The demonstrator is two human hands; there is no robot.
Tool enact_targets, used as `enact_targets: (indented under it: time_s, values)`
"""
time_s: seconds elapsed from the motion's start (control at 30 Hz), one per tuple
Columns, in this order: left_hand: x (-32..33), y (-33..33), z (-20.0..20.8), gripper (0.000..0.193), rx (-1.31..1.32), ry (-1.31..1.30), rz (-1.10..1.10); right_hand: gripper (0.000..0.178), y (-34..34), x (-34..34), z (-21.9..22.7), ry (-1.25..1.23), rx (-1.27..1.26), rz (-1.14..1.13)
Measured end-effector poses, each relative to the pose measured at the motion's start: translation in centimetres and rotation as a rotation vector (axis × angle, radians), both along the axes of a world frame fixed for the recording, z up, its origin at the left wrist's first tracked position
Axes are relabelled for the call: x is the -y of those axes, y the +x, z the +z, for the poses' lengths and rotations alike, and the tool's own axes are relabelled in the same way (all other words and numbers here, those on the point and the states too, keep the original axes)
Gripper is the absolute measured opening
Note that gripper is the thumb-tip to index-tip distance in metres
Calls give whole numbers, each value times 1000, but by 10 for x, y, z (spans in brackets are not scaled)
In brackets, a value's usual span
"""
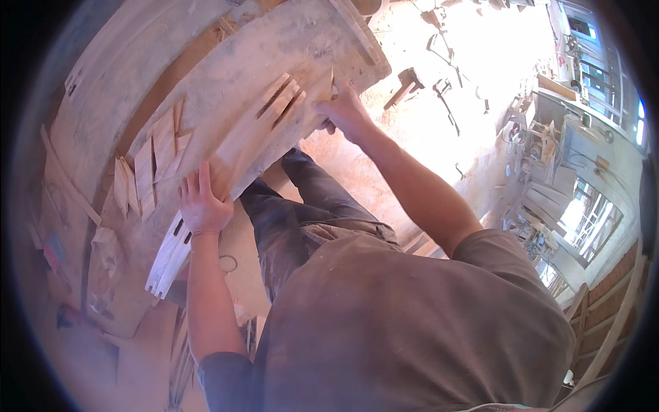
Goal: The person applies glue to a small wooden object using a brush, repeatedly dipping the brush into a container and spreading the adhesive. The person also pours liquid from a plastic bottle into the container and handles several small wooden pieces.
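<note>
A long pale wooden board (237,152) with slots cut near both ends lies slanting along the workbench's near edge. My left hand (204,209) rests on its lower part, fingers stretched and spread over the wood. Past the board's far end, my right hand (345,115) is closed in a pinch beside the bench edge. A thin, pointed pale sliver (333,84) sticks up from its fingers; its lower part is hidden, so its kind is unclear. Left of the board, several small flat wood pieces (163,147) lie in a loose pile.
The worn workbench (274,41) has a long gap (161,89) running along it. A mallet-like tool (405,88) and metal clamps (446,96) lie on the sunlit floor. Stacked timber scraps (542,147) stand by the right wall. My legs (288,206) are close against the bench.
</note>
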State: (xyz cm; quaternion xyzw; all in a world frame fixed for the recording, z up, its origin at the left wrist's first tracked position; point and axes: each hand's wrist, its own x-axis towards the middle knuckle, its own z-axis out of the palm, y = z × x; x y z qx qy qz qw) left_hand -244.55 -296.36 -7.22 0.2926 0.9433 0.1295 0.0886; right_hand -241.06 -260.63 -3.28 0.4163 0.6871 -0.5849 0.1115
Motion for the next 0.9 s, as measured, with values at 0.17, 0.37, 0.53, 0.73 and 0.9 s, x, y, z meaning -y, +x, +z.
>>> enact_targets:
  time_s: [0.17,0.37,0.53,0.73,0.9]
  values:
    - [0,0,1,85,28,4,15,51,-7,18,-10,-80,66,-245]
    - [1,0,2,83,44,62,20,41,-21,16,-19,-105,95,-284]
    - [-1,2,6,77,32,37,-16,47,-32,28,-20,-35,91,-425]
    - [-4,12,6,69,-1,12,-74,52,-36,35,-14,79,121,-393]
    - [-3,17,6,68,32,27,-83,41,-20,32,-29,33,117,-382]
